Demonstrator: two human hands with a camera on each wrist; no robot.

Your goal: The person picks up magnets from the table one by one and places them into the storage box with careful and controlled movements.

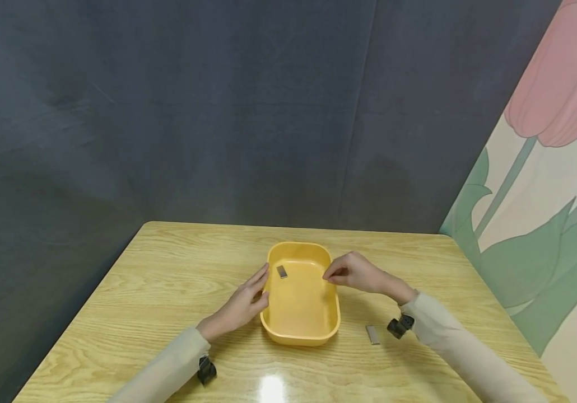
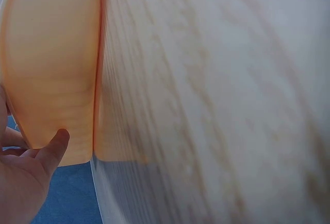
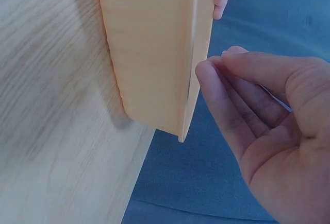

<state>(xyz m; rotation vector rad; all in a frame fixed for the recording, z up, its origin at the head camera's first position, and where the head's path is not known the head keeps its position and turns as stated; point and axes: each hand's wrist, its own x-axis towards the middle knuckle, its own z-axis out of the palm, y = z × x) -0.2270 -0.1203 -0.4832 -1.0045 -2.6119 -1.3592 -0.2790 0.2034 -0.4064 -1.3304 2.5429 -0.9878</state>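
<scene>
Sleeves [image 1: 167,361] flanked the tray [image 1: 298,310], left hand [image 1: 238,305] perhaps steadying it, fingers straight, right hand [image 1: 361,272] pinching narrowly, any load hidden.

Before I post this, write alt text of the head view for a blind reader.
A person's left hand touches the left side of a yellow tray on a wooden table; the right hand brings its fingertips together over the right rim. One small gray piece lies inside the tray, another on the table to its right.
</scene>
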